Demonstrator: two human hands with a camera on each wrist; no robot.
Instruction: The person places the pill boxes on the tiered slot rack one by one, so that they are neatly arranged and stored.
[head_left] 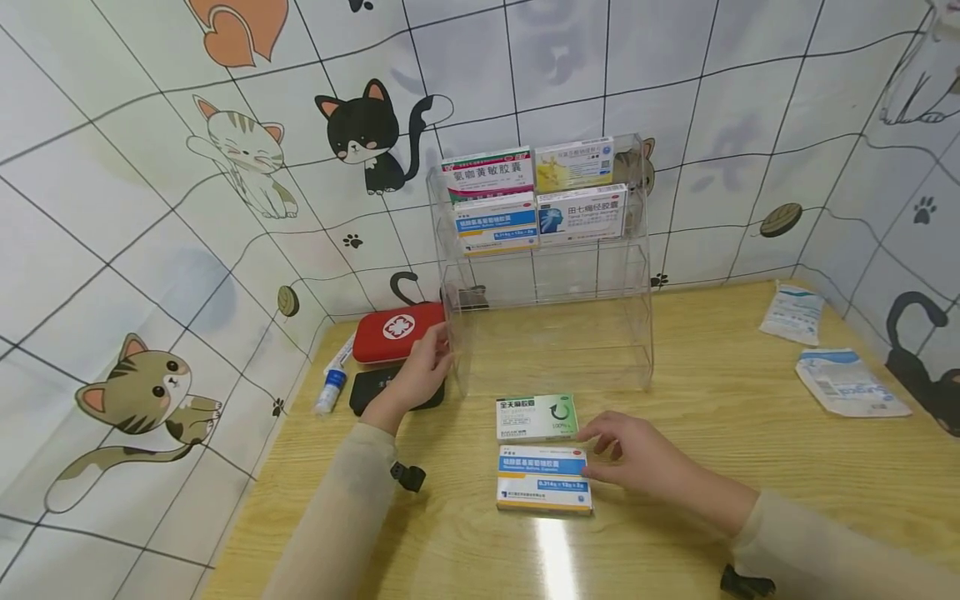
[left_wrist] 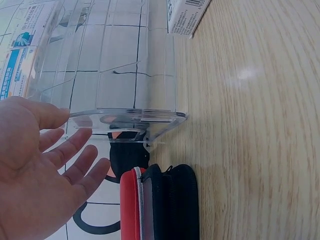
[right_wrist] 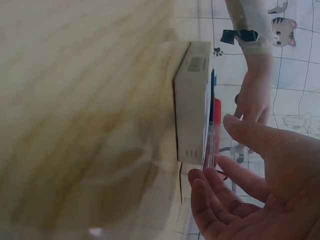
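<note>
My left hand (head_left: 420, 371) is at the left side of a clear acrylic tiered rack (head_left: 551, 297). In the left wrist view its thumb and fingers are spread loosely around the rack's side edge (left_wrist: 125, 115). On the table in front of the rack lie a green-and-white medicine box (head_left: 528, 418) and, nearer me, a blue-and-white medicine box (head_left: 542, 479). Beside their right ends is my right hand (head_left: 637, 450), fingers loosely bent. Its fingertips are right by the green box's corner, its thumb at the blue box's edge. Neither hand grips a box.
The rack's upper tiers hold several medicine boxes, among them a white one (head_left: 583, 215). Left of it lie a red first-aid case (head_left: 367, 337), a black case (head_left: 366, 388) and a blue-capped tube (head_left: 330, 392). White packets (head_left: 851, 383) lie at the right.
</note>
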